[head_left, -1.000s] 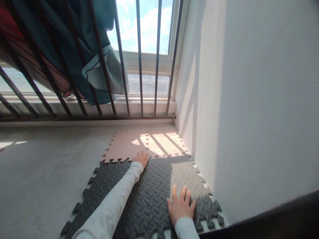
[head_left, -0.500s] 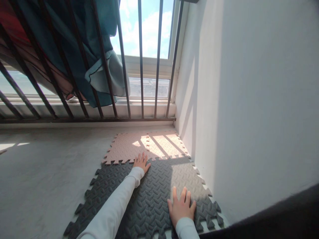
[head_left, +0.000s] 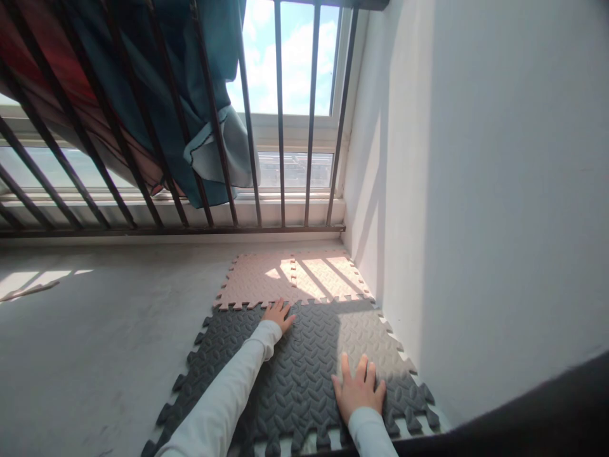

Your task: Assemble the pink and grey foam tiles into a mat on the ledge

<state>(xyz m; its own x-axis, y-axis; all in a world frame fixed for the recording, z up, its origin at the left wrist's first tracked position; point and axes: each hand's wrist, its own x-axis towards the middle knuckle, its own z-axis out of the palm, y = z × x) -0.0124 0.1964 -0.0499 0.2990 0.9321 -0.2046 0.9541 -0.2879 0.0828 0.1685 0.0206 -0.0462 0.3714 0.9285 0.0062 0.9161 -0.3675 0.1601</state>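
Left hand (head_left: 279, 315) drawn back; pink mat (head_left: 254, 278) lengthwise along railing (head_left: 190, 232)

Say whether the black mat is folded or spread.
Spread: the black mat lies flat on the floor, left hand and right hand on it.

Brt daylight thru window (head_left: 295, 70), striped shadows on pink mat (head_left: 328, 279)

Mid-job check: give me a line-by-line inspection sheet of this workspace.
Surface: grey floor, sunlit patches at far left.
Job's things: two pink interlocking foam tiles against black foam matting; full locking unclear.
Clutter: thin strip on the floor, far left.
Grip: left hand at the pink-black seam, right hand on the matting; neither grasping.
Cables: nothing seen.
Surroundings: dark railing, window and teal cloth ahead; white wall right; blurred dark object lower right, unidentified.
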